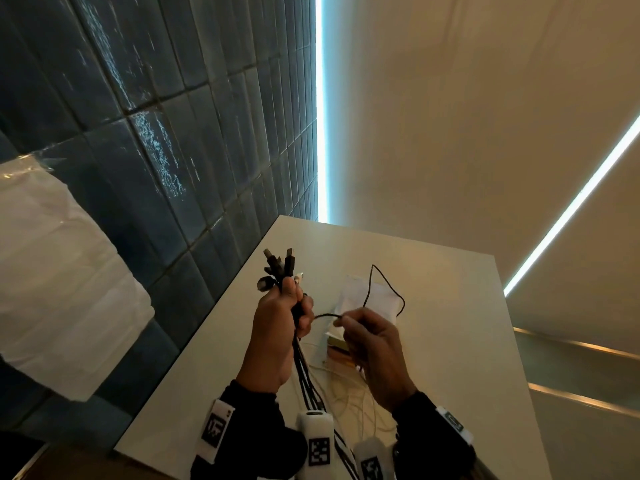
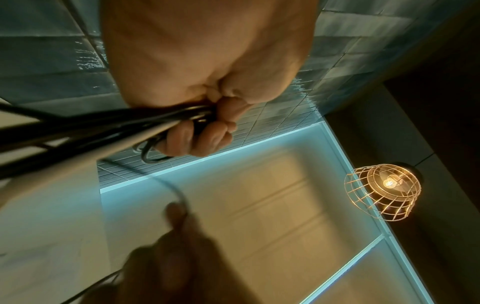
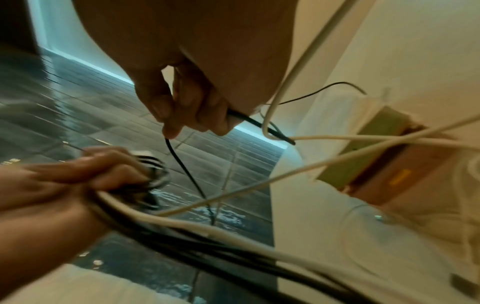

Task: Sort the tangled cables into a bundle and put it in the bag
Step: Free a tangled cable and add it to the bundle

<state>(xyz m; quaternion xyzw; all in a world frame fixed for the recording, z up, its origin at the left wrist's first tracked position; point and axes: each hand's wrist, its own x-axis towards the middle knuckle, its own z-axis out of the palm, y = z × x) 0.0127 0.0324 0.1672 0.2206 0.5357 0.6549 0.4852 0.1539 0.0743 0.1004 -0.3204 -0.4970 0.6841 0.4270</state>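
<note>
So I'm maybe halfway through, judging by how things lie. My left hand [image 1: 277, 317] is fisted tight around the bundle [image 1: 304, 375], a bunch of black cables with the plugs [image 1: 277, 268] all sticking up together above my thumb, so that part looks sorted. At least 1 white cable is in the grip too, you can see it from the right wrist view running along with the black ones.

My right hand [image 1: 372, 341] is pinching 1 thin black cable [image 1: 384, 289] between thumb and fingertips, fingers curled in on it. It loops up over the table [image 1: 450, 341] and its other end runs across toward my left fist. Looks like I'm feeding this 1 into the bundle, that's my guess anyway.

What's left: there are loose white cables [image 1: 349, 400] sprawled on the table under my hands, not gathered yet. The bag [image 1: 360, 296], I think, is the whitish pouch lying flat on the table just past my right hand, though I can't tell if it's open. There's a small box [image 1: 337, 348] beside it. Nothing is in the bag yet as far as I can see, so gathering the whites and bagging the lot are both still to do.
</note>
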